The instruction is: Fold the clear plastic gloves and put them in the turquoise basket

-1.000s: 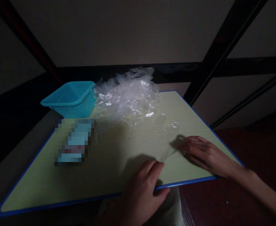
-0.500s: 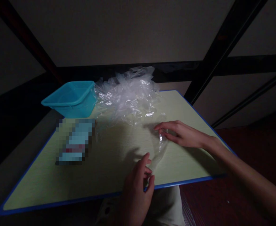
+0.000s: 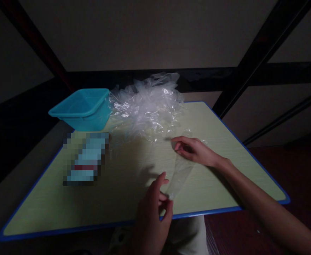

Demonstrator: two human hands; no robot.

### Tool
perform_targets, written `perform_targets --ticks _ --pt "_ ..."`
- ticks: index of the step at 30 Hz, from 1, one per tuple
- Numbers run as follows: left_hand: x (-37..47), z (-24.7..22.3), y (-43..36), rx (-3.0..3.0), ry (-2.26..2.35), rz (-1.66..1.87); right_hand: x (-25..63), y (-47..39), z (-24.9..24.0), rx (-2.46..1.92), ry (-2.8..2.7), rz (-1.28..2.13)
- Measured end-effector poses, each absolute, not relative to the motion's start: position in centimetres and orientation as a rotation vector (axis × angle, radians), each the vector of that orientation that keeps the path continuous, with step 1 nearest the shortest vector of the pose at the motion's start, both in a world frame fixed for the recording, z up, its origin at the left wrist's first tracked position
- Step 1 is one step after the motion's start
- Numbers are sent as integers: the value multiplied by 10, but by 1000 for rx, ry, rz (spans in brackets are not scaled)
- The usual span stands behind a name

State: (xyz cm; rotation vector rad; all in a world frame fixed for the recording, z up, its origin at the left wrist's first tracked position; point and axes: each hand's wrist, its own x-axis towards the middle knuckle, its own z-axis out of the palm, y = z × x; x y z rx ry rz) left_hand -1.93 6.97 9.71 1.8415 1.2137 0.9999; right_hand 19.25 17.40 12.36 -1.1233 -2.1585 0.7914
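Note:
A thin, see-through disposable plastic glove point(image 3: 182, 173) is stretched at a slant over the near right part of the table. My left hand point(image 3: 155, 212), by the table's front edge, pinches its lower end between thumb and a finger. Farther up, the curled fingers of my right hand point(image 3: 191, 150) close on the same film, and small shiny tips show just beyond the knuckles. Behind both hands lies a loose heap of clear plastic gloves point(image 3: 147, 106), crumpled together so that single ones are hard to tell apart.
A turquoise plastic basin point(image 3: 85, 115) stands at the table's back left, touching the heap. In front of it lies a flat, pixelated phone-like object point(image 3: 87, 159). The pale table point(image 3: 113, 202) has a blue rim, with a dark-framed wall panel point(image 3: 150, 35) behind.
My right hand has shifted slightly left, its fingers curling more tightly on the film. The glove now looks straighter between both hands. My left hand keeps nearly the same place. The view has shifted slightly.

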Motion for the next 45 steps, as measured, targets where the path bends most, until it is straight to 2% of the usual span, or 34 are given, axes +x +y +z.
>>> perform_targets --ticks 5,20,39,42,45 --pt "-18 98 71 1844 1233 996 191 174 121 -1135 -2138 787" --pt "-24 101 71 1994 1281 712 191 174 116 -1189 -2218 482" --pt "-26 112 77 2372 1213 877 188 173 113 -1225 -2239 227" --pt "-24 118 79 2529 1124 881 187 172 113 -1202 -2234 213" --pt "-20 123 85 2777 921 714 186 172 111 -1199 -2237 179"
